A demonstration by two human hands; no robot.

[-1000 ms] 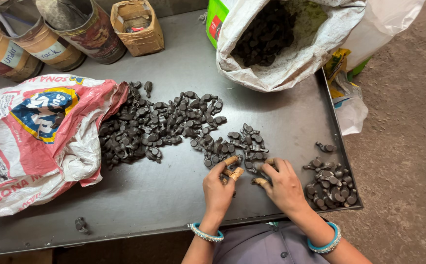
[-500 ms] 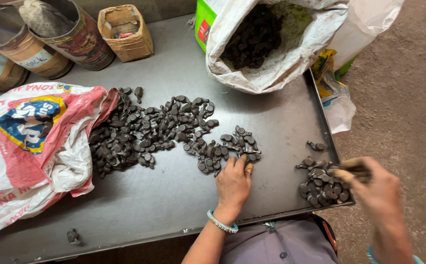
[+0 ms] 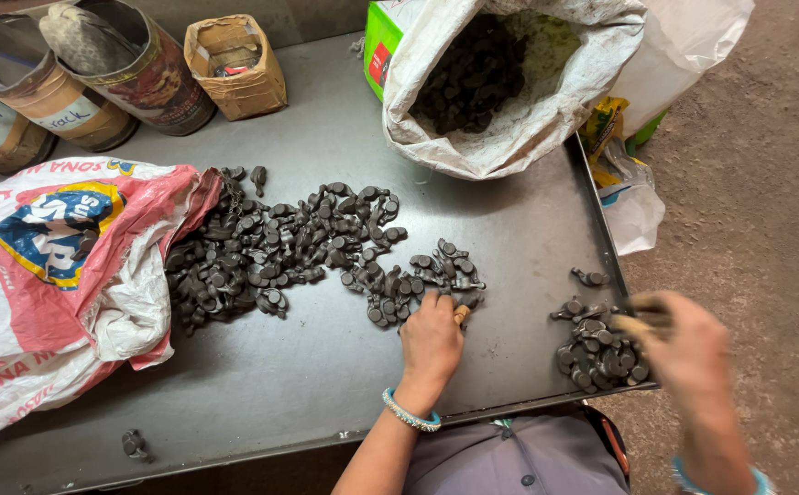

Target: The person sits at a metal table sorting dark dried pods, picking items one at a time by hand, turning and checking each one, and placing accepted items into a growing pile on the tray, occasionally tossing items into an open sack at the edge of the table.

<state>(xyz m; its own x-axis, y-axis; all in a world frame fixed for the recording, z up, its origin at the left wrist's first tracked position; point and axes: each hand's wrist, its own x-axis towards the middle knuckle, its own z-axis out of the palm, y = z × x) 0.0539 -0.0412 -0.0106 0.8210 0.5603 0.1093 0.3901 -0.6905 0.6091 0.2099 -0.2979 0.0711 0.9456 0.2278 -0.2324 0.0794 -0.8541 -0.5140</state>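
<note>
Small black metal pieces lie in a long spread pile [image 3: 308, 247] across the dark metal table [image 3: 326, 385]. My left hand [image 3: 432, 337] rests at the near edge of that pile, fingers curled down over a few pieces, with a tan fingertip cover showing. My right hand [image 3: 688, 346] is blurred at the table's right edge, closed on some dark pieces just above a small separate heap [image 3: 596, 353]. One loose piece [image 3: 590, 277] lies behind that heap.
A pink and white sack [image 3: 42, 284] spills pieces at the left. An open white sack [image 3: 500, 82] of the same pieces stands at the back right. Round tins [image 3: 134, 69] and a small cardboard box [image 3: 235, 64] line the back. Another stray piece [image 3: 134, 445] lies near the front edge.
My right hand has swung from the main pile to the small heap at the right, carrying pieces. My left hand has stayed at the main pile's near edge.
</note>
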